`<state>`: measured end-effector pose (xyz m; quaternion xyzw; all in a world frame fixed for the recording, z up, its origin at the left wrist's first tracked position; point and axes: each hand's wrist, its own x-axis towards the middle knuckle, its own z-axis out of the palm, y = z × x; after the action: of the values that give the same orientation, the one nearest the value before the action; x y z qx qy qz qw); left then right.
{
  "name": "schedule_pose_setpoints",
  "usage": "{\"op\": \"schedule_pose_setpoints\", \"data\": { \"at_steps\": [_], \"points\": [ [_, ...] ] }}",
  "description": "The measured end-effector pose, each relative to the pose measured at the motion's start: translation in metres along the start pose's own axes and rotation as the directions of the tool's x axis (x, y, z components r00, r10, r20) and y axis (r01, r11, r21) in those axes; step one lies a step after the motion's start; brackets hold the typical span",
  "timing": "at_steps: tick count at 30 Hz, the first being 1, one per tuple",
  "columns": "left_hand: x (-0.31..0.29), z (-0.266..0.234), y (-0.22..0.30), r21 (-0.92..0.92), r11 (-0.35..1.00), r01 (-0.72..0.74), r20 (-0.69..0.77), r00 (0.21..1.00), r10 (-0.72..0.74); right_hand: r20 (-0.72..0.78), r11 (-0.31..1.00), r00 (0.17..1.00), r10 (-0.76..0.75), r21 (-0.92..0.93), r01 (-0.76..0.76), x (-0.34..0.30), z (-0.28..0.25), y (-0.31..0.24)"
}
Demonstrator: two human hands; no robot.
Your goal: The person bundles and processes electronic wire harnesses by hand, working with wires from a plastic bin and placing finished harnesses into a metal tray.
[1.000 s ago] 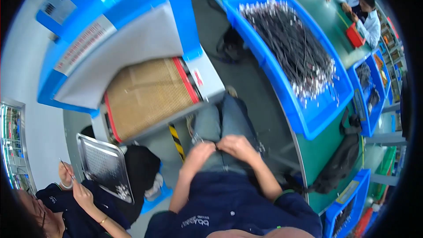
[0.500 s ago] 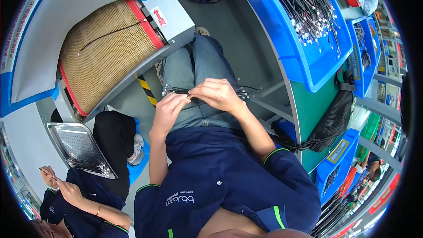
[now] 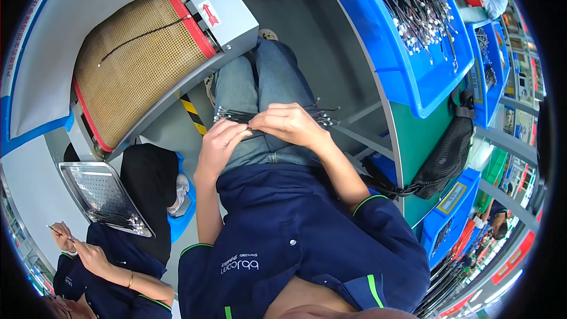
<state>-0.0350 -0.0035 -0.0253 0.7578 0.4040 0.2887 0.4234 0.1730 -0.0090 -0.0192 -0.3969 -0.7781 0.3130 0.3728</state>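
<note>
My left hand point(image 3: 220, 146) and my right hand point(image 3: 289, 125) meet in front of my lap, fingers pinched closed. Between their fingertips is a short stretch of a thin dark cable point(image 3: 252, 130), mostly covered by the fingers. Just beyond the hands, a bundle of black cables point(image 3: 235, 115) with small whitish connector ends lies across my thighs. Its ends stick out on both sides, while the middle is hidden behind my right hand.
To the left, one black cable point(image 3: 144, 36) rests on a mesh conveyor belt point(image 3: 133, 82). A co-worker handles a thin cable beside a metal tray point(image 3: 109, 192) holding cables. Cables fill a blue bin point(image 3: 398, 85) on the right; a black mesh bag point(image 3: 446, 162) hangs near the green table.
The whole view has shifted slightly. My hands stay together at the cable, with the fingertips a little closer and only small finger movement.
</note>
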Motion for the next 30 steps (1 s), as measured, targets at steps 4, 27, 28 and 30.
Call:
{"op": "schedule_pose_setpoints", "data": {
  "at_steps": [4, 27, 28, 30],
  "points": [
    [0.0, 0.0, 0.001, 0.181, 0.971, -0.155, -0.066, 0.983, 0.17, 0.005, 0.995, 0.998, 0.065, 0.07, -0.065, -0.007, 0.007, 0.004],
    [-0.004, 0.012, 0.002, 0.217, 0.959, -0.18, -0.168, 0.961, 0.219, 0.024, 0.967, 0.982, 0.187, 0.171, -0.188, -0.016, -0.008, -0.001],
    [-0.004, 0.012, 0.002, 0.215, 0.956, -0.2, -0.162, 0.958, 0.237, 0.023, 0.967, 0.982, 0.186, 0.172, -0.187, -0.015, -0.009, -0.002],
    [-0.005, 0.013, 0.002, 0.211, 0.953, -0.22, -0.152, 0.955, 0.254, 0.057, 0.965, 0.977, 0.207, 0.154, -0.214, -0.016, -0.01, -0.003]
  ]
}}
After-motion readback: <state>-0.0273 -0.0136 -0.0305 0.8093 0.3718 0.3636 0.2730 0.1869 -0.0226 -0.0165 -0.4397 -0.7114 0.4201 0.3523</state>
